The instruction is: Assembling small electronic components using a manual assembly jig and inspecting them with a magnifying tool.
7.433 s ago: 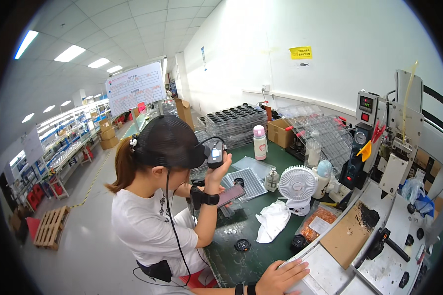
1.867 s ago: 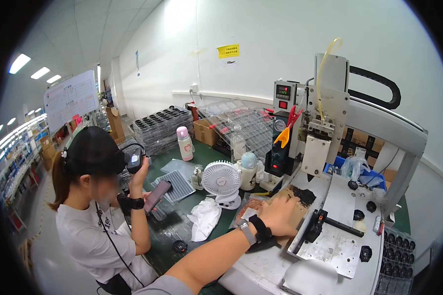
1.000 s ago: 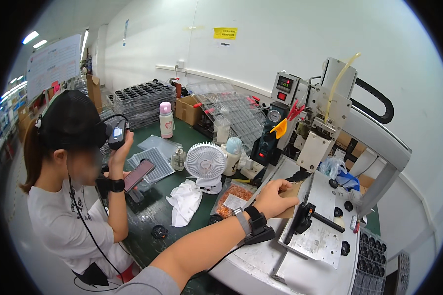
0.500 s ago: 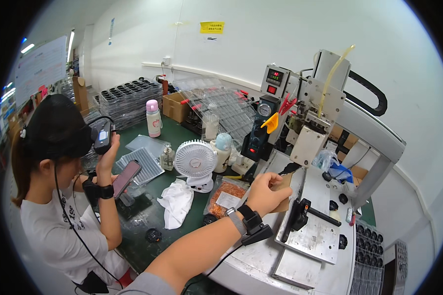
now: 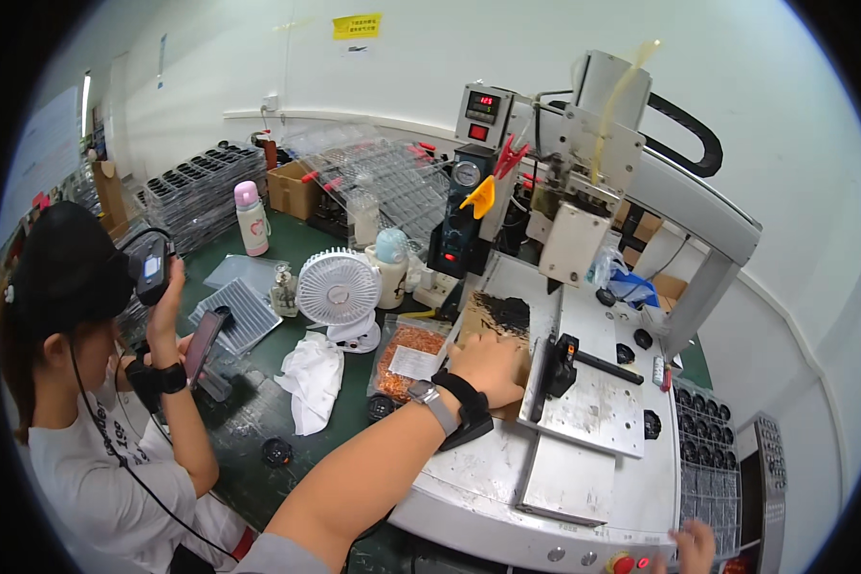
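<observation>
My left hand [image 5: 488, 368], at the end of an arm with a watch and a black wrist strap, rests on a piece of brown cardboard [image 5: 475, 319]. Its fingers are bent over the near part of the cardboard, and black smears cover the far part. The cardboard lies on the bed of a benchtop machine [image 5: 488, 469], left of a metal fixture plate [image 5: 593, 407] with a black clamp [image 5: 562, 368]. At the lower edge my right hand [image 5: 691, 548] is partly cut off. Its fingers are apart and hold nothing visible, beside a red button [image 5: 622, 563].
The machine's head [image 5: 574, 244] hangs over the bed. A white fan [image 5: 340, 292], a bag of orange bits [image 5: 409, 359] and a white cloth [image 5: 311, 383] are on the green table. At left a person [image 5: 96, 383] holds a phone. Trays of black parts [image 5: 706, 440] stand right.
The cardboard has gone from tilted in my raised left hand to lying on the machine bed under that hand. My right hand has come into view at the lower edge. The view has shifted.
</observation>
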Available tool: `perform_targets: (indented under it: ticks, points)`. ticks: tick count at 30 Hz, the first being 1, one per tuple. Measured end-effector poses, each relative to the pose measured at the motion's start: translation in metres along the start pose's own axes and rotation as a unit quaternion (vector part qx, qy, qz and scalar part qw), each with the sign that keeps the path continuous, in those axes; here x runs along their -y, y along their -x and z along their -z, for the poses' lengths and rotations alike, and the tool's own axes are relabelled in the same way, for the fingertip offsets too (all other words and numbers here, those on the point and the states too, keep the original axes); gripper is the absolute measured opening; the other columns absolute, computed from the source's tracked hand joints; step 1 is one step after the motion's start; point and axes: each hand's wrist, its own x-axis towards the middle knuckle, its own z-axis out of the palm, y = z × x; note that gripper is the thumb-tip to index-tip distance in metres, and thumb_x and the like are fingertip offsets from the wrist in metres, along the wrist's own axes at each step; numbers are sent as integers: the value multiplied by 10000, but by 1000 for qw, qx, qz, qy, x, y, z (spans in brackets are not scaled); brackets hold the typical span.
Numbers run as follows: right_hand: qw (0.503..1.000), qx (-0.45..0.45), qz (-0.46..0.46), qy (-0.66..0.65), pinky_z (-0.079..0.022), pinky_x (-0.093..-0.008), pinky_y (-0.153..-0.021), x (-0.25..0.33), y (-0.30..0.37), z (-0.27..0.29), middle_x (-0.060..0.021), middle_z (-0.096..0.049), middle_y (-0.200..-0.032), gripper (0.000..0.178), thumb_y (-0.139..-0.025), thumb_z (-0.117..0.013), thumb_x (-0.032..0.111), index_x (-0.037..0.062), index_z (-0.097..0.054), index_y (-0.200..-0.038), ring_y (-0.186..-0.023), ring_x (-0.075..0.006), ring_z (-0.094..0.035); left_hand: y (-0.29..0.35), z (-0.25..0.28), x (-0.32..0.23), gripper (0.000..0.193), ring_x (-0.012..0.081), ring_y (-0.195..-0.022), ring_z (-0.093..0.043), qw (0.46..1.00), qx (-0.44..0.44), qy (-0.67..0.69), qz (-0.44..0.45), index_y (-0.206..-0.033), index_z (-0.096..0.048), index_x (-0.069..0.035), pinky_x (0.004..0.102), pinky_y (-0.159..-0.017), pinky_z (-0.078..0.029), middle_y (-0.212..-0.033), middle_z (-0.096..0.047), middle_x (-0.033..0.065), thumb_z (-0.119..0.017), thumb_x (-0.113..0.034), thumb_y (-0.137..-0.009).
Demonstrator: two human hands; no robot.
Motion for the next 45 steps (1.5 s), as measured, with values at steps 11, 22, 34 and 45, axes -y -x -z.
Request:
perform_targets:
  ticks: [11,22,34,45]
  points:
    - [984,177,10,2,-468,-415,-775,-139,-186,-110,-219,-608,-951,518,-608,-718,198,1,-588,-1070,-893,-392,-575,9,-4,-20,889,386,-1328,-236,996,74,-33,-33,-1285,-461,-66,739,-946,-171,-1405,-308,202,-763,-454,-544]
    - [839,25,-115,-531,-392,-221,-381,-90,-256,-56,-14,-533,-724,252,-888,-513,211,72,-552,-1095,-459,-131,-519,15,20,-19,615,397,-1260,-317,979,178,-47,-93,-1175,-604,-173,691,-894,-295,-1308,-395,198,-664,-504,-660]
    - [613,136,-203,-751,-529,-321,-566,-59,-245,-133,-94,-613,-725,251,-906,-508,264,30,-582,-955,-593,-197,-600,26,18,-23,678,464,-1331,-182,959,203,-157,-119,-1316,-480,-213,709,-940,-217,-1434,-211,275,-586,-567,-747]
    - [636,114,-189,-740,-539,-300,-590,-50,-238,-127,-69,-595,-767,237,-911,-525,249,26,-571,-979,-644,-167,-595,21,24,-4,459,456,-1248,-322,967,180,-65,-171,-1089,-626,-205,538,-1004,-284,-1350,-347,264,-578,-550,-790]
